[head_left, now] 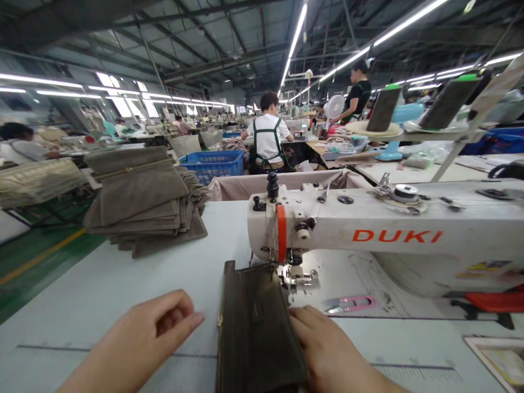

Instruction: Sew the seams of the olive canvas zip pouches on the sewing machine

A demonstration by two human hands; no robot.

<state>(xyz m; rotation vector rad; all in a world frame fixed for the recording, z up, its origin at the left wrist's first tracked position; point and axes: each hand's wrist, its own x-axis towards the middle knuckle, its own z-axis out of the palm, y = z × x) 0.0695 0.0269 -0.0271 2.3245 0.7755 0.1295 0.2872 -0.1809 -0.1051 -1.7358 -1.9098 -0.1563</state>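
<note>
Fabric in grey-brown folded pieces sits piled at the far left of the pale counter, with a blue basket behind it. Nearer, the left hand rests on the counter just beside the dark piece without touching it. Its grip is half-curled, fingers bent toward the palm and thumb pointing at the piece, and it has hold of nothing.

The dark piece lies lengthwise in the middle. Its far end is tucked at the presser foot of the sewing machine, and its near end runs out of the bottom of the view. A raised strip runs along its left edge (possibly a zip, but too dark to tell).

By my reading the work on this piece is near its start. Only the far end has reached the foot, and nearly all of the length lies on the person's side of the needle. Whether any stitches are in yet cannot be seen.

The right hand lies palm down on the piece's right edge. Its grip is flat and open, pressing the piece to the counter, not closed around it. Beyond it, pink thread snips lie on the counter below the machine arm. Farther back, 1 person in a white shirt sits facing away at another station.
</note>
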